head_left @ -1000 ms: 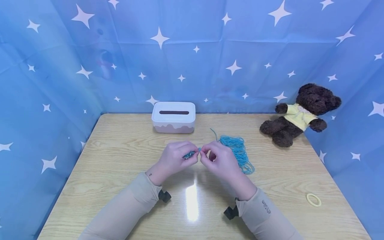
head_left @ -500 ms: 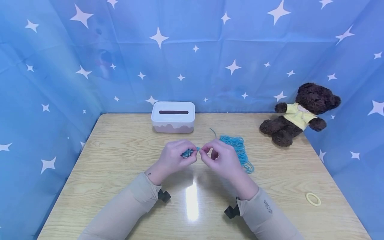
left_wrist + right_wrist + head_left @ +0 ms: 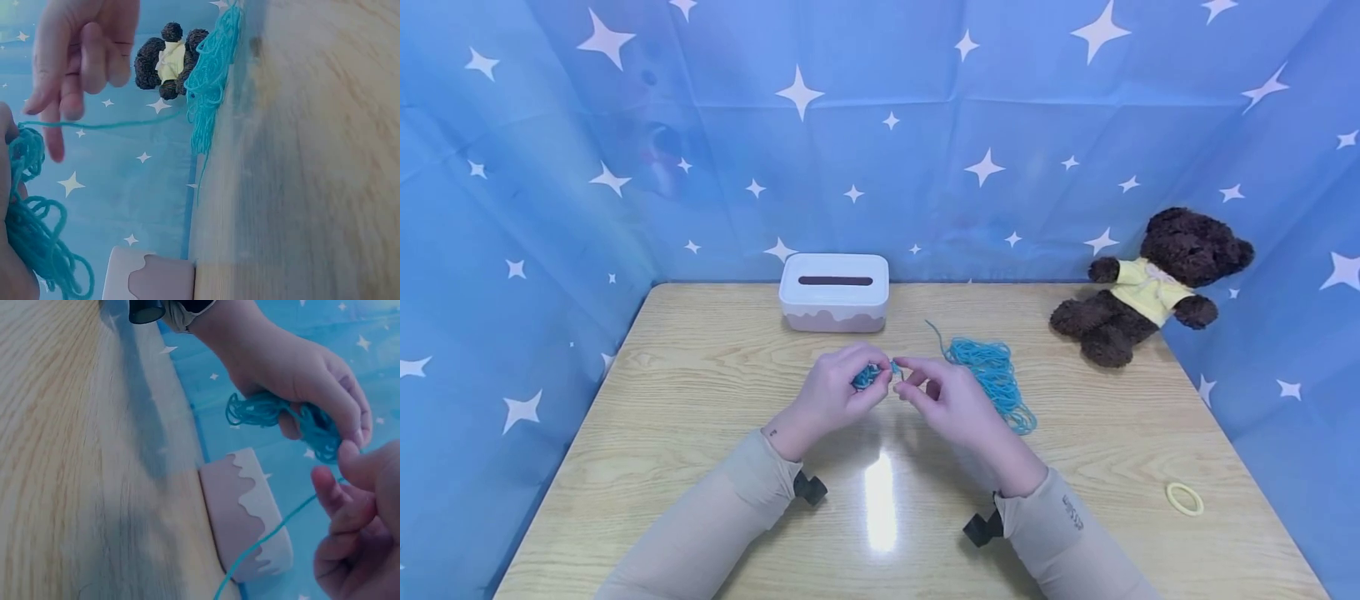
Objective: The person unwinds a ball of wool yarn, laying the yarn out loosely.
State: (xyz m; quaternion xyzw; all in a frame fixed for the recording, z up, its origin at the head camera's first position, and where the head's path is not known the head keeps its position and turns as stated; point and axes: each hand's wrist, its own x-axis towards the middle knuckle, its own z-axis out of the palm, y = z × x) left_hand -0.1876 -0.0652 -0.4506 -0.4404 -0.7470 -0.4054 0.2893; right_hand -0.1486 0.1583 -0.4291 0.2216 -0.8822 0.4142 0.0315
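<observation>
In the head view my left hand (image 3: 831, 387) holds a small looped bundle of teal yarn (image 3: 865, 378), pinched near its end by thumb and forefinger. Loose loops of the bundle (image 3: 40, 234) hang out of that hand in the left wrist view. Close by on the right is my right hand (image 3: 955, 400), its thumb and forefinger apart. A single yarn strand (image 3: 275, 531) runs past the right fingers from the bundle. That strand leads toward a larger loose pile of teal yarn (image 3: 988, 367) on the table, partly behind the right hand.
A white and mauve tissue box (image 3: 835, 308) stands at the table's back edge. At the back right lies a brown teddy bear (image 3: 1150, 287) in a yellow shirt. A pale yellow ring (image 3: 1184, 499) lies at the right. Blue star-printed curtains (image 3: 880, 142) surround the wooden table (image 3: 700, 375).
The right thumb and forefinger, earlier pinched together at the yarn near the left fingertips, have spread apart. The left hand stays in nearly the same place with the bundle.
</observation>
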